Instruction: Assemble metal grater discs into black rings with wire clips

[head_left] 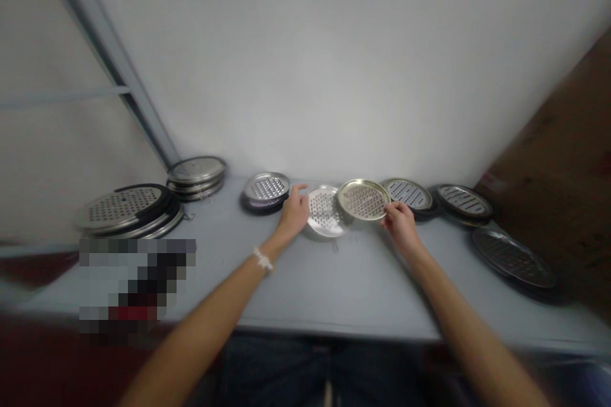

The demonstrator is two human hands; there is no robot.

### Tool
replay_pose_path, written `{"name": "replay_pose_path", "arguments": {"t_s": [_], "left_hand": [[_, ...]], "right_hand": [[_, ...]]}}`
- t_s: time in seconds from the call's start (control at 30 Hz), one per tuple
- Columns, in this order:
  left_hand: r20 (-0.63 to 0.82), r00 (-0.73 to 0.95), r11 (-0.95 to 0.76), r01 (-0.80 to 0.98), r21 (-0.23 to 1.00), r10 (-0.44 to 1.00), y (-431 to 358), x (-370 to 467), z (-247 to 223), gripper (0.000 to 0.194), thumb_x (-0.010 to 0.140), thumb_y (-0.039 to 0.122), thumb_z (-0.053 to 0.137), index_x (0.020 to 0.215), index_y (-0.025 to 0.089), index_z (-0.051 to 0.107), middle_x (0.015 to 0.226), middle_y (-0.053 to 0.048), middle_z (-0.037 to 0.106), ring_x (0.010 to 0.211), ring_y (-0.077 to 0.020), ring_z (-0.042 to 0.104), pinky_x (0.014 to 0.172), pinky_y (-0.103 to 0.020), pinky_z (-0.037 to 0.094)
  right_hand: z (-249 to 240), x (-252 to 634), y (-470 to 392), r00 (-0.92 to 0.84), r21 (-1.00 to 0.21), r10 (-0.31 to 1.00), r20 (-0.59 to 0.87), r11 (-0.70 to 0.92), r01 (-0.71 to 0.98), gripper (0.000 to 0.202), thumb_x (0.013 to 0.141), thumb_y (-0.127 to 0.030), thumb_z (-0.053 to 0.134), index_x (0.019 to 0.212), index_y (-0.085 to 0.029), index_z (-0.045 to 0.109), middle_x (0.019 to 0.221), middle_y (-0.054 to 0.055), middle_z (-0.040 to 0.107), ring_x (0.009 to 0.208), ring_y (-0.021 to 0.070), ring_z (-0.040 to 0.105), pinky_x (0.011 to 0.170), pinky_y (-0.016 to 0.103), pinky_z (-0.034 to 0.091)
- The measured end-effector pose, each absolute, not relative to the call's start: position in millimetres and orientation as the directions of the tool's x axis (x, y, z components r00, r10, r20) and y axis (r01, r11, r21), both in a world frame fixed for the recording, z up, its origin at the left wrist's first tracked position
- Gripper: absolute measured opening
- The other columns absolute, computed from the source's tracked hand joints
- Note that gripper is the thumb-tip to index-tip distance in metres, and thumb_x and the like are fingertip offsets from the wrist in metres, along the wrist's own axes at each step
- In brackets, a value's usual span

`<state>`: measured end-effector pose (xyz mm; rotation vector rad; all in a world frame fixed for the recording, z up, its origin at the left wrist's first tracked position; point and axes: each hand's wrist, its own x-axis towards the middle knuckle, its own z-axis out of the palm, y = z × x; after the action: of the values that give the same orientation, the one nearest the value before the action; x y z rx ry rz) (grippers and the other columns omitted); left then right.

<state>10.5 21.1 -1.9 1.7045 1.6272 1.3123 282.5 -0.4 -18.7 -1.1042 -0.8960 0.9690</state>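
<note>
My right hand pinches the right rim of a round metal grater with a gold-toned edge. That grater is tilted, and its left side overlaps a silver round grater. At the left rim of the silver one is my left hand, thumb and forefinger apart; whether it touches the rim is hard to tell. A white bracelet circles my left wrist. Just left of this hand, a small stack topped by a round grater lies on the grey table.
More round graters stand in stacks at the left and back left. Others lie to the right: one grater, a dark-rimmed grater and a dark grater. A brown cardboard surface borders the right; a pale wall rises behind.
</note>
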Motion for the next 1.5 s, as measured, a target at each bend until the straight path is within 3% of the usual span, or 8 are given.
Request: {"name": "replay_pose_path", "arguments": {"t_s": [0.17, 0.37, 0.5, 0.63, 0.73, 0.93, 1.13, 1.5], "left_hand": [[0.278, -0.086, -0.18, 0.577, 0.797, 0.957, 33.7, -23.7, 11.9, 0.033, 0.086, 0.019, 0.042, 0.106, 0.016, 0.069, 0.09, -0.007, 0.073, 0.082, -0.0215, 0.066, 0.08, -0.033, 0.052], [0.028, 0.431, -0.32, 0.625, 0.712, 0.902, 24.1, -49.7, 22.5, 0.025, 0.075, 0.025, 0.054, 0.086, 0.022, 0.077, 0.084, -0.004, 0.076, 0.08, -0.0208, 0.067, 0.073, -0.026, 0.05], [0.009, 0.459, -0.357, 0.677, 0.644, 0.888, 19.5, -48.6, 22.0, 0.021, 0.072, 0.022, 0.056, 0.077, 0.024, 0.077, 0.08, -0.003, 0.076, 0.075, -0.0198, 0.067, 0.072, -0.025, 0.049], [0.049, 0.396, -0.352, 0.746, 0.565, 0.917, 21.5, -45.7, 16.2, 0.02, 0.07, 0.014, 0.055, 0.066, 0.022, 0.072, 0.071, -0.003, 0.073, 0.071, -0.0196, 0.066, 0.074, -0.027, 0.05], [0.171, 0.354, -0.391, 0.773, 0.5, 0.919, 20.9, -39.2, 14.5, 0.023, 0.073, 0.01, 0.051, 0.075, 0.02, 0.071, 0.079, -0.006, 0.072, 0.077, -0.0201, 0.065, 0.081, -0.03, 0.051], [0.346, 0.523, -0.624, 0.698, 0.351, 0.779, 12.7, -16.7, 9.1, 0.025, 0.083, 0.018, 0.056, 0.103, 0.02, 0.071, 0.117, -0.009, 0.066, 0.111, -0.0242, 0.057, 0.105, -0.039, 0.042], [0.315, 0.519, -0.6, 0.752, 0.273, 0.794, 11.4, -17.5, 2.3, 0.021, 0.088, 0.018, 0.054, 0.1, 0.019, 0.072, 0.113, -0.011, 0.067, 0.11, -0.0273, 0.054, 0.105, -0.044, 0.038], [0.294, 0.493, -0.558, 0.803, 0.207, 0.819, 12.7, -22.3, 5.4, 0.024, 0.09, 0.019, 0.051, 0.103, 0.016, 0.07, 0.115, -0.013, 0.068, 0.108, -0.027, 0.056, 0.104, -0.043, 0.037]], "right_hand": [[-30.8, 291.1, 9.8, 0.404, -0.984, 0.911, 0.081, 0.138, -0.115, 0.046, 0.066, -0.054, 0.075, 0.072, -0.026, 0.04, 0.045, -0.008, 0.049, 0.038, 0.0113, 0.045, 0.038, 0.024, 0.033], [-43.5, 296.8, 15.7, 0.356, -0.998, 0.933, 0.057, 0.064, -0.008, 0.041, 0.07, -0.056, 0.069, 0.073, -0.027, 0.04, 0.041, -0.005, 0.052, 0.035, 0.0157, 0.05, 0.035, 0.026, 0.036], [-36.9, 309.3, 13.2, 0.401, -0.972, 0.915, 0.045, -0.053, 0.228, 0.024, 0.077, -0.045, 0.061, 0.071, -0.026, 0.048, 0.044, -0.001, 0.056, 0.039, 0.0179, 0.053, 0.039, 0.028, 0.039], [-23.8, 319.8, 6.5, 0.415, -0.702, 0.898, 0.144, -0.203, 0.682, 0.027, 0.084, -0.038, 0.05, 0.072, -0.019, 0.065, 0.065, 0.013, 0.069, 0.068, 0.0278, 0.068, 0.063, 0.035, 0.049], [-17.3, 320.0, -1.0, 0.393, -0.436, 0.906, 0.158, -0.293, 0.851, 0.037, 0.088, -0.039, 0.048, 0.086, -0.011, 0.073, 0.089, 0.026, 0.072, 0.09, 0.0366, 0.07, 0.076, 0.042, 0.049], [-13.9, 304.2, -10.9, 0.278, -0.296, 0.924, 0.262, -0.197, 0.935, 0.041, 0.095, -0.047, 0.044, 0.097, -0.014, 0.068, 0.095, 0.021, 0.07, 0.09, 0.0311, 0.067, 0.078, 0.039, 0.046], [-24.8, 285.4, -9.2, 0.003, -0.207, 0.929, 0.37, 0.08, 0.975, 0.044, 0.085, -0.049, 0.061, 0.114, -0.017, 0.063, 0.118, 0.017, 0.062, 0.109, 0.0333, 0.053, 0.09, 0.042, 0.041], [-19.6, 282.3, -12.6, 0.03, -0.343, 0.96, 0.279, 0.07, 0.937, 0.034, 0.076, -0.048, 0.065, 0.088, -0.017, 0.071, 0.094, 0.01, 0.064, 0.092, 0.0254, 0.06, 0.082, 0.034, 0.044]]}}
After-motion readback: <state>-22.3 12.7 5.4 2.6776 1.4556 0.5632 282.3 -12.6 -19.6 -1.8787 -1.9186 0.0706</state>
